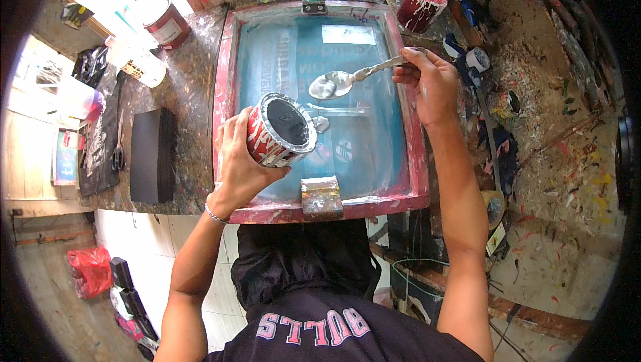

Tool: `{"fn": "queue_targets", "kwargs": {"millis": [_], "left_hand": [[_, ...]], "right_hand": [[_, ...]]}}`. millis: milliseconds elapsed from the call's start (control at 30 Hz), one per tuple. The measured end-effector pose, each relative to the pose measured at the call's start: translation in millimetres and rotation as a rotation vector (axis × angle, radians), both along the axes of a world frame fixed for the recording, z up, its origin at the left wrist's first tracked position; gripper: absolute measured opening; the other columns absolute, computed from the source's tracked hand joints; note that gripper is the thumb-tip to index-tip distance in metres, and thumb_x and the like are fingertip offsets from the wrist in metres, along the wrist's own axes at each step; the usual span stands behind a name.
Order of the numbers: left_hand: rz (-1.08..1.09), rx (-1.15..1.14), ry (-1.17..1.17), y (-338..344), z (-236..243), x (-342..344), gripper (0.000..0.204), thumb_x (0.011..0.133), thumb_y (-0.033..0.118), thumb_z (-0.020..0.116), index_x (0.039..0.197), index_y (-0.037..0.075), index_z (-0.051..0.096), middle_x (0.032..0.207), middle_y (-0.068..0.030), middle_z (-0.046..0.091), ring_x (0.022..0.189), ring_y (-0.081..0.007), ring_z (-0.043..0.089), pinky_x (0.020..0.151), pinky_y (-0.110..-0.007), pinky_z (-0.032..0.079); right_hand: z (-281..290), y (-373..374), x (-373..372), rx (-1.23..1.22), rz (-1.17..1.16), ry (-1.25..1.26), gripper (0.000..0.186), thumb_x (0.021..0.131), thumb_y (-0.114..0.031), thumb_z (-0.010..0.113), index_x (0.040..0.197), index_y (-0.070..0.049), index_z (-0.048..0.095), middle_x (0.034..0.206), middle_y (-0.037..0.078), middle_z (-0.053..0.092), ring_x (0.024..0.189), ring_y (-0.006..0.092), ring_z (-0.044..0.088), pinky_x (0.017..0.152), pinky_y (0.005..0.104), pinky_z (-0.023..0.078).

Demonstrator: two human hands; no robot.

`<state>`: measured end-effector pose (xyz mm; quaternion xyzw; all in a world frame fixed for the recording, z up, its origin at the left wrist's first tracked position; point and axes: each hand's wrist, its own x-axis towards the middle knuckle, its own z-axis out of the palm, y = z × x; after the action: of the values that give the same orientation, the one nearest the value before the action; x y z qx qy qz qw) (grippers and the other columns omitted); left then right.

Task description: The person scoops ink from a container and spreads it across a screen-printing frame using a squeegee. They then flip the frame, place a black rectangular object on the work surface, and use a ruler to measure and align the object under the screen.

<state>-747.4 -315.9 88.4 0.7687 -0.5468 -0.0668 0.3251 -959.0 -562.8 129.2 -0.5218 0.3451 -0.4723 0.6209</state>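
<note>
See bench [195, 85] carrying red-framed, blue screen [377, 171] and, to its left, black block [152, 155]. Hold paint-streaked can [264, 136] tilted above screen's left-centre, clamped in left hand [242, 160] between thumb and fingers. Hold spoon [364, 73] by handle end, clamped in right hand [433, 85], above screen and beyond can. Note grey-white paint [325, 87] in spoon bowl; below, find grey blob [320, 124] on screen.

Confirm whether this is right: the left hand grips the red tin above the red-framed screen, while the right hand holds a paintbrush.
Not quite: the head view shows the right hand holding a spoon, not a paintbrush. The left hand does grip the red tin above the red-framed screen.
</note>
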Motion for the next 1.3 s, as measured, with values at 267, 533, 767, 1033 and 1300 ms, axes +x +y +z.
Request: {"fn": "queue_targets", "kwargs": {"millis": [267,533,767,1033,1300], "left_hand": [[-0.011,-0.054,0.163,-7,-1,0,0.107,0.048,0.018,0.093,0.140,-0.001,0.042,0.129,-0.0200,0.052,0.124,-0.0369,0.048,0.108,-0.045,0.039],[-0.109,0.000,0.773,5,-9,25,0.098,0.050,0.008,0.093,0.136,0.000,0.048,0.126,-0.0090,0.061,0.116,-0.0192,0.059,0.105,-0.036,0.045],[-0.102,-0.211,1.276,17,-30,39,0.098,0.054,-0.005,0.085,0.141,0.000,0.042,0.129,-0.0105,0.059,0.121,-0.0234,0.057,0.104,-0.038,0.048],[-0.222,-0.365,1.553,21,-57,53,0.101,0.056,-0.004,0.081,0.147,0.002,0.037,0.137,-0.0112,0.055,0.130,-0.0269,0.052,0.111,-0.042,0.042],[-0.240,-0.371,1.548,19,-62,57,0.090,0.059,-0.006,0.076,0.142,0.000,0.044,0.135,-0.0119,0.057,0.125,-0.0265,0.056,0.108,-0.041,0.044]], "right_hand": [[22,36,46,-0.222,0.180,0.166,0.017,0.094,-0.013,0.065,0.093,0.003,0.071,0.076,0.009,0.070,0.063,0.0132,0.069,0.061,0.0269,0.059],[49,62,117,-0.936,0.798,0.401,0.021,0.087,-0.016,0.071,0.098,0.002,0.073,0.084,0.016,0.074,0.072,0.0257,0.070,0.070,0.0349,0.054],[73,59,131,-0.850,0.681,0.358,0.023,0.089,-0.021,0.070,0.099,-0.001,0.075,0.092,0.019,0.074,0.084,0.0296,0.072,0.080,0.0374,0.055],[53,50,62,-0.656,0.413,0.386,0.023,0.093,-0.020,0.068,0.102,0.000,0.073,0.093,0.014,0.075,0.082,0.0181,0.071,0.074,0.0323,0.055],[7,55,2,-0.462,0.303,0.421,0.026,0.094,-0.019,0.067,0.112,0.000,0.069,0.102,0.013,0.074,0.090,0.0165,0.070,0.080,0.0305,0.055]]}}
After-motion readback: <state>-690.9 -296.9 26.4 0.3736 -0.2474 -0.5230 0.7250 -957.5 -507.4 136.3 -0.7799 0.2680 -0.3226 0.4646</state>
